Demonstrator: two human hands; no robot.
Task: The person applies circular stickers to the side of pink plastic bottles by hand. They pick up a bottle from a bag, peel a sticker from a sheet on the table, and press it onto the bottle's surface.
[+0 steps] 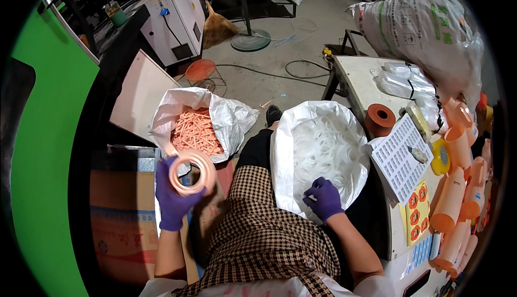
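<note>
My left hand [176, 196], in a purple glove, grips a glossy peach plastic piece [210, 176] with a round, ring-like open end facing up. Just beyond it stands a white woven sack [231, 127] full of short peach plastic pieces [196, 132]. My right hand [325, 199], gloved the same way, is at the near rim of another white sack [281, 151], which holds many translucent rings [328, 149]. Its fingers are curled together over the rings; whether one is pinched in them cannot be made out.
On the right, a white table [353, 73] bears a brown roll [380, 119], a printed sheet [401, 157], clear plastic bags [401, 84] and several peach cylinders [448, 203]. Cardboard boxes [121, 205] and a green machine panel [46, 135] flank my left. A broom [218, 28] stands ahead.
</note>
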